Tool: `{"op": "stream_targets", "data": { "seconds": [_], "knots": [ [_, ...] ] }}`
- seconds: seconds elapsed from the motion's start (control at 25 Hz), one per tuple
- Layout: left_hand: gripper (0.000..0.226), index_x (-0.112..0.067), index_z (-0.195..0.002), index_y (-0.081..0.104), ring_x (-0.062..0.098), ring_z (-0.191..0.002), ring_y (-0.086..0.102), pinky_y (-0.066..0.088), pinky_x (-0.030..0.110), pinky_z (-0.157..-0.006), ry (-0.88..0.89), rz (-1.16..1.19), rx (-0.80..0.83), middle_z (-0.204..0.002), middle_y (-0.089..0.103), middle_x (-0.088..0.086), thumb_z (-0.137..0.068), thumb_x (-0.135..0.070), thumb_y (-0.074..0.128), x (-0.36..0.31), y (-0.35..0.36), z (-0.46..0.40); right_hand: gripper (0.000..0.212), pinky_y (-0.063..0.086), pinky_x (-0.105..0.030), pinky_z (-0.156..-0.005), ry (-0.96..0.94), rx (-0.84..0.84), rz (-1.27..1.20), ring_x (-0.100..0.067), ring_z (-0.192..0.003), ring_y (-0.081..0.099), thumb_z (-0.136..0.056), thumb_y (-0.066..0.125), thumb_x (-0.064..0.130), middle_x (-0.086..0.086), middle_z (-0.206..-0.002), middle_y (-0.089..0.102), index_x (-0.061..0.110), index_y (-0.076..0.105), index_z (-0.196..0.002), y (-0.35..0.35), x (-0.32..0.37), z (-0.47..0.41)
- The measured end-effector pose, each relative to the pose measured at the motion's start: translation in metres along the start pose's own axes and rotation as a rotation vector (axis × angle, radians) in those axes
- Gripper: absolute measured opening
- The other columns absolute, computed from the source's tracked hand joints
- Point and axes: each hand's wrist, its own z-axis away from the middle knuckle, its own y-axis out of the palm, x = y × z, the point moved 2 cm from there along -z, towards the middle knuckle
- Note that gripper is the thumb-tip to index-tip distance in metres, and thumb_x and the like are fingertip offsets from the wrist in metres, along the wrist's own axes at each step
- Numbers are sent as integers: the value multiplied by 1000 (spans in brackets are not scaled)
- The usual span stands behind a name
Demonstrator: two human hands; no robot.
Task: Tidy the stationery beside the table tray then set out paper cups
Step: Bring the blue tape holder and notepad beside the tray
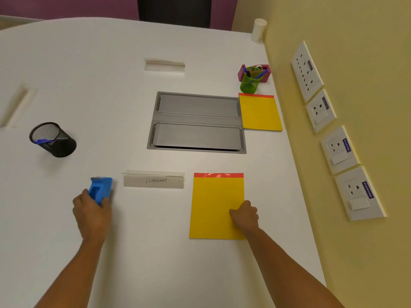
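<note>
White table [93,85] fills the view, yellow wall [355,52] with sockets [307,70] at right; grey tray [198,123] set flush in the table centre; near pad [216,205], yellow with red top strip, lies flat below the tray; far pad [260,113] touches the tray's right edge; black mesh cup [53,140] stands well left; green cup [251,80] with pens stands above the far pad, maroon dispenser [265,73] just behind it; paper cups [258,30] stacked at the far corner; nameplate [154,180] reads ELEPHANT; left hand [92,212] grips blue dispenser [100,189]; right hand [244,214], fingers curled, presses the near pad's right edge
</note>
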Motion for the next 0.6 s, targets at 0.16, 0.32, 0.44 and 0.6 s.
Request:
{"op": "stream_targets", "data": {
  "seconds": [0.16, 0.32, 0.44, 0.6],
  "knots": [
    [60, 1, -141, 39, 42, -123, 45, 42, 54, -103, 155, 113, -14, -134, 45, 25, -89, -6, 67, -24, 11, 64, 24, 48, -40, -82, -87, -25, -252, -27, -97, 56, -101, 44, 11, -14, -125, 59, 11, 50, -124, -14, -7, -1],
    [61, -5, -142, 41, 31, -123, 46, 44, 45, -101, 253, 189, 54, -134, 47, 14, -87, -6, 69, -64, 39, 120, 34, 50, -41, -87, -121, -51, -447, -27, -103, 56, -103, 44, 11, -12, -132, 57, 12, 48, -137, -38, -13, -4],
    [59, -5, -139, 46, 26, -116, 49, 42, 35, -96, 342, 223, 168, -132, 52, 12, -85, 1, 69, -98, 63, 142, 42, 48, -43, -97, -126, -106, -538, -30, -116, 54, -104, 43, 11, -10, -139, 54, 14, 43, -147, -69, -17, -15],
    [58, -6, -138, 50, 20, -119, 49, 40, 32, -101, 442, 217, 344, -133, 57, 9, -84, 7, 68, -135, 93, 142, 38, 47, -40, -86, -132, -193, -623, -25, -101, 53, -104, 40, 9, -10, -133, 57, 17, 48, -141, -110, -9, -41]
  ]
}}
